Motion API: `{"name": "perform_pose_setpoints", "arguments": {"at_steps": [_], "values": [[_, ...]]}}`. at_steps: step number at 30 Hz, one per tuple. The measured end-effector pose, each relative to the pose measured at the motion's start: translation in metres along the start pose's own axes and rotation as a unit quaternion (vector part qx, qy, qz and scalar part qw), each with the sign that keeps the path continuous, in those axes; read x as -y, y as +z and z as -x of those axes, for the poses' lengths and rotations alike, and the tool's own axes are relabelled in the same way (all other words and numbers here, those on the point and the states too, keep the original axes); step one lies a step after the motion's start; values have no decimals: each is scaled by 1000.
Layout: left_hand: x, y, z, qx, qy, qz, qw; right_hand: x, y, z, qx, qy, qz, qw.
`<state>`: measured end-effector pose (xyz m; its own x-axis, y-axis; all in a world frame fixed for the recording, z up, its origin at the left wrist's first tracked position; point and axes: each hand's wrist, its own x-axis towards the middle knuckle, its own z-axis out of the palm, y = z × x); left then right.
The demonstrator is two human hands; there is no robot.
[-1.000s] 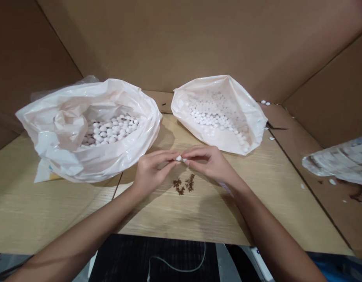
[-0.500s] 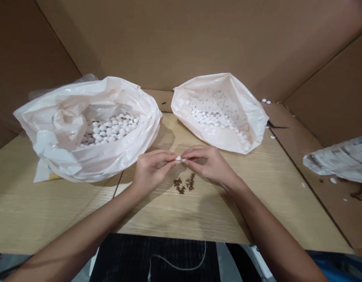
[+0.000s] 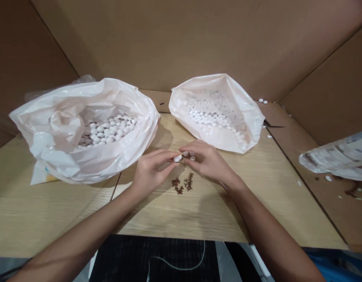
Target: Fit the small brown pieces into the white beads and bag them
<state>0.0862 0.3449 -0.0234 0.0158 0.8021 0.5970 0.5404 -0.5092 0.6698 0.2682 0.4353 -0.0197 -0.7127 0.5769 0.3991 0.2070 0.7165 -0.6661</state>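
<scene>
Small white rounded pieces [image 3: 177, 158], seemingly two, are held above a pale wood-grain table [image 3: 157, 219], in front of a large crumpled white plastic bag [image 3: 89, 166] and a smaller, smoother white plastic bag [image 3: 213, 140]. The bare left hand [image 3: 150, 167] clamps them between thumb and fingertips, the right hand [image 3: 208, 161] curls just beside, its grip impossible to tell, and spiky reddish-brown bits [image 3: 188, 181] lie on the table below. Fingertip work seems the step in hand, and the next move calls for a steady left pinch.
</scene>
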Motion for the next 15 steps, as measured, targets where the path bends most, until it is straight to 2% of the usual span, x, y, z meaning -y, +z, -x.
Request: {"name": "perform_pose_setpoints", "arguments": {"at_steps": [4, 7, 9, 12, 15], "values": [[-1, -1, -2, 3, 2, -9, 1000, -10, -8, -2, -115, 36, 27, 992], [-1, -2, -3, 2, -20, -14, 1000, -24, -18, -1, -227, 103, 76, 965], [-1, -2, -3, 2, -34, -14, 999, -36, -26, 0, -269, 154, 119, 943], [0, -2, -2, 6, -43, -6, 999, -50, -34, 3, -277, 200, 167, 925], [1, -2, -2, 15, -46, 5, 999, -58, -35, 4, -239, 187, 190, 934]]}}
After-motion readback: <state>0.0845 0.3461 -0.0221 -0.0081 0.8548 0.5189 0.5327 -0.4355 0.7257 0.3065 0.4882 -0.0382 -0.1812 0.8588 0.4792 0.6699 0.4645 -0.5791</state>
